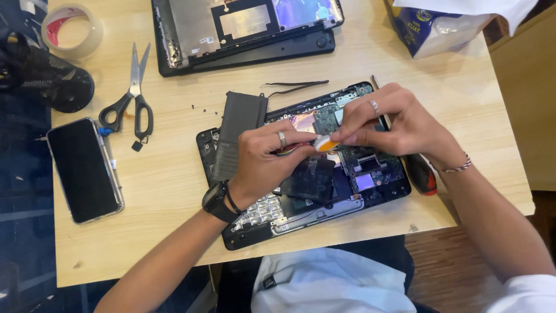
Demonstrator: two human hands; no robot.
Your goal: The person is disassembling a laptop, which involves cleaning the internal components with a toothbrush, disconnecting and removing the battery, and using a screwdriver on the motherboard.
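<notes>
An opened laptop base (pixel 370 182) with its green circuit board exposed lies on the wooden table (pixel 168 191). My left hand (pixel 263 162) rests on the middle of the base, fingers curled around a small tool with a red part. My right hand (pixel 394 122) pinches the orange and white end (pixel 325 143) of that tool above the board. A flat black battery pack (pixel 236 133) leans on the base's left end. Both hands wear a ring.
A removed laptop cover (pixel 243 32) lies at the back. Scissors (pixel 134 98), a phone (pixel 84 169) and a tape roll (pixel 72 29) are on the left. A black tweezer (pixel 295 87), a red-handled screwdriver (pixel 421 174) and a tissue pack (pixel 440 29) sit nearby.
</notes>
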